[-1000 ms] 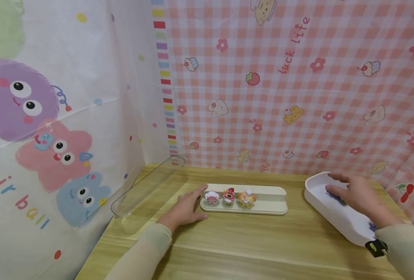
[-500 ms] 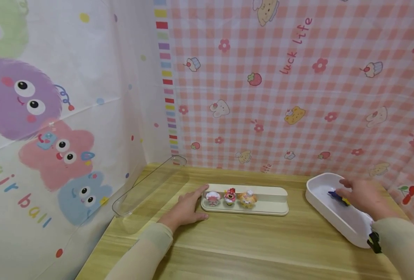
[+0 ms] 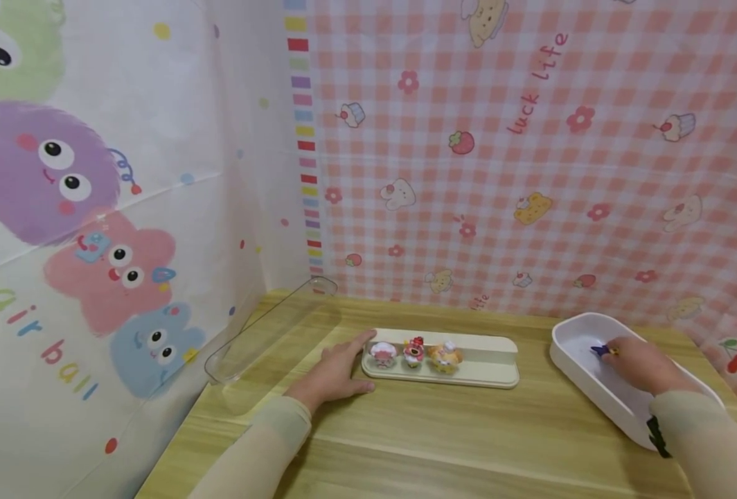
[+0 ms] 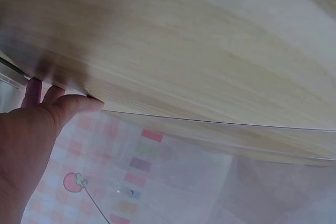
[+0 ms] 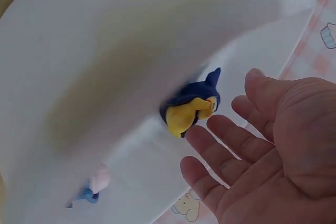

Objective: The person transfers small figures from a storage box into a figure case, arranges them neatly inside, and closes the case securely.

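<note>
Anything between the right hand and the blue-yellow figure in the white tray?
Nothing visible. The right hand is open inside the white tray, fingers beside the blue-and-yellow figure, with only bare tray floor between them. A smaller pink-and-blue figure lies off to the side.

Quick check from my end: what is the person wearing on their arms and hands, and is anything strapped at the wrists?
Both forearms are covered by close-fitting pale beige sleeves that end at the wrists. The left hand and right hand are bare, with no gloves or rings visible. A small black device sits at the right wrist, over the sleeve's end. The left wrist shows nothing strapped on in the head view.
</note>
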A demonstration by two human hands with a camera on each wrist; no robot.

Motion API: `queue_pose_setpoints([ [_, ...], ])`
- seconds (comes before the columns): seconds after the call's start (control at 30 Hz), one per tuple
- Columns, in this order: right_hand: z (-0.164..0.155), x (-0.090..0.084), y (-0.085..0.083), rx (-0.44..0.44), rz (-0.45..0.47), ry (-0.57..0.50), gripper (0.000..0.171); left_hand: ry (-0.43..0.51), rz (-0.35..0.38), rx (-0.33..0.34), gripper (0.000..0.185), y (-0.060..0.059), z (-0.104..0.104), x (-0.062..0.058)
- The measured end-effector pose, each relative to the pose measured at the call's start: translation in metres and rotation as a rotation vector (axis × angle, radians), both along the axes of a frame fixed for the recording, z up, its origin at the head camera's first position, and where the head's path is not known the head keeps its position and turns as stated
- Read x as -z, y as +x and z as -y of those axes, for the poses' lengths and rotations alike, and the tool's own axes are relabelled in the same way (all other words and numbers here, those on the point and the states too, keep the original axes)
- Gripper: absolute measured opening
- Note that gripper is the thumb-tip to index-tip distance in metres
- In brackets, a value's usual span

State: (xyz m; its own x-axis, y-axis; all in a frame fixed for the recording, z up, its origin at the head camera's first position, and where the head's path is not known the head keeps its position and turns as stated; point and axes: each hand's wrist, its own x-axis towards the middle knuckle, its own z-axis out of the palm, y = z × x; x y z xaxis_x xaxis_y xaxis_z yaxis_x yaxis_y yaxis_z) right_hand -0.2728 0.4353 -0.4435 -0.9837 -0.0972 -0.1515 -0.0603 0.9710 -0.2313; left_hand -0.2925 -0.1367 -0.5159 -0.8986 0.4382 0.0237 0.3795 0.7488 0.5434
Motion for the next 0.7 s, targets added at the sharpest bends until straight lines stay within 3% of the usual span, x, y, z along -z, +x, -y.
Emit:
queue_pose_setpoints([
  [0.43,-0.004,0.0091,0.0033,-0.007,-0.016,-0.006,0.02,-0.014,-0.005,0.001,0.105,-0.0013,-0.0004,0.0011],
  [0.7,-0.0052,0.0098,0.0019,0.029,0.0,-0.02,0.02,-0.016,-0.001,-0.006,0.105,-0.0003,-0.0001,-0.0001],
])
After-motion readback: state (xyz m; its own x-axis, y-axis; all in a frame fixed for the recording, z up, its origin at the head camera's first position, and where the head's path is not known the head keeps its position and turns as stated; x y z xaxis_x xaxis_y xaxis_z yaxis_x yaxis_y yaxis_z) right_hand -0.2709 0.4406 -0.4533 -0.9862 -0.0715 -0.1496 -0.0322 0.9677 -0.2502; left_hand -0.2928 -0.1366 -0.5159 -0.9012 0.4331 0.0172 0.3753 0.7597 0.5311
